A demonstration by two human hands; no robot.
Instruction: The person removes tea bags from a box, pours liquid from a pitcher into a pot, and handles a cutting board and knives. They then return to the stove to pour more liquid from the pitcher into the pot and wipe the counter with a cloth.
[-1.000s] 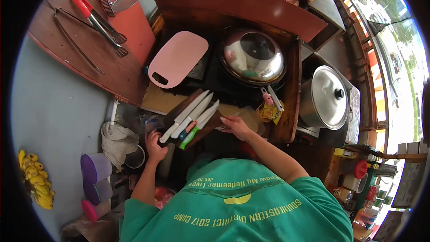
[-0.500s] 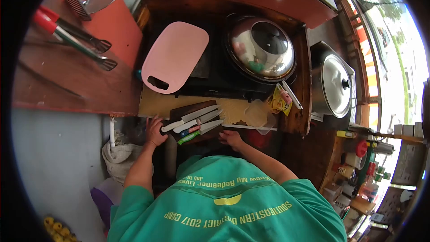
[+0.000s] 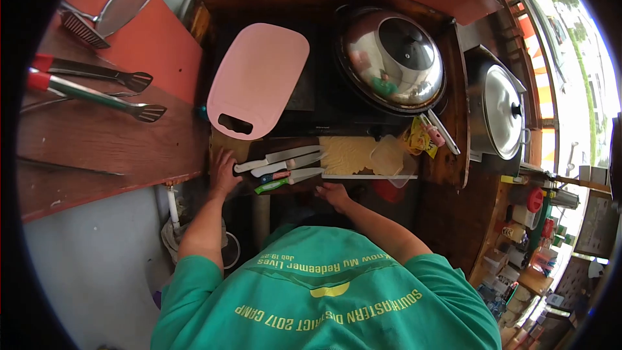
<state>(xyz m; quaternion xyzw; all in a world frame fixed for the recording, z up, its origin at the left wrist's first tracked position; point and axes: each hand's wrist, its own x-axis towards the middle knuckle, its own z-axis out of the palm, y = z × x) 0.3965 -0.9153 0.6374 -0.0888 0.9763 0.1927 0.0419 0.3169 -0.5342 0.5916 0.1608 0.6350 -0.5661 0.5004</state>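
Several knives lie side by side on a dark wooden cutting board (image 3: 259,150), blades to the right. Among them are a large white-handled knife (image 3: 285,157) and a green-handled knife (image 3: 272,185). My left hand (image 3: 223,172) grips the board's left end, fingers partly spread, close to the white handle. At the board's near right corner, my right hand (image 3: 334,194) is closed on the edge, with some fingers hidden underneath. The board rests at the front ledge, below a pink plastic cutting board (image 3: 259,78) on the black stove.
A lidded pan (image 3: 392,58) covers the stove's right side, its handle pointing toward me. A clear plastic container (image 3: 389,155) and a yellow packet (image 3: 421,137) are on the ledge. Tongs (image 3: 97,87) and a strainer (image 3: 126,3) lie left. A large lidded pot (image 3: 495,110) stands right.
The wooden board with the knives has moved slightly forward onto the ledge and sits straighter, both hands moving with it. The camera view has shifted a little.
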